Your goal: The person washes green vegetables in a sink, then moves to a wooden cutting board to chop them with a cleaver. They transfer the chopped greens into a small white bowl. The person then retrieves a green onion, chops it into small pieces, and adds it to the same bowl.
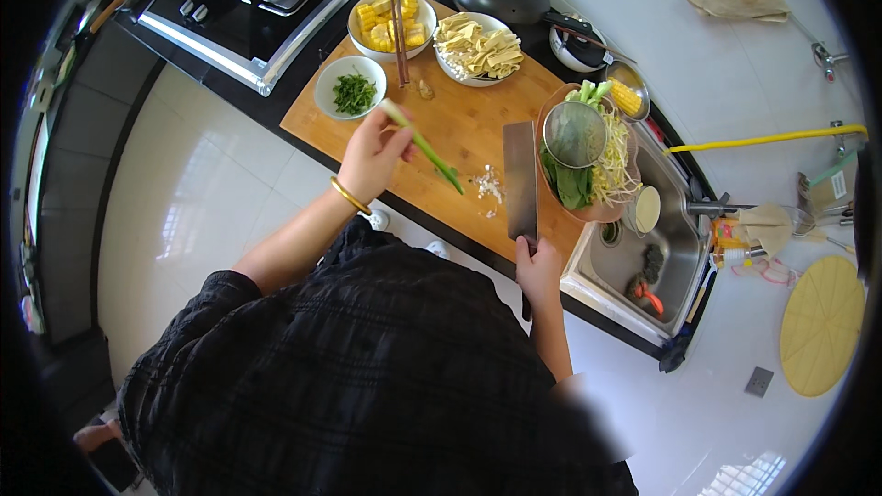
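Note:
Between the fingers of my left hand (371,154) is a scallion stalk (430,154), its white end up by the fingers and its green end slanting down to the right. My right hand (539,268) grips the handle of a cleaver (520,179). The broad blade points away from me over the wooden cutting board (448,129). Just left of the blade lies a small heap of chopped white bits (489,186). A brownish piece (425,89), perhaps ginger, sits farther back on the board.
On the board stand bowls of chopped greens (354,94), corn pieces (377,29) with chopsticks (399,32) across, and pale strips (480,48). A basket of sprouts and leaves (614,170) holds a strainer (575,134). The sink (634,262) is right, the gas stove (266,23) left.

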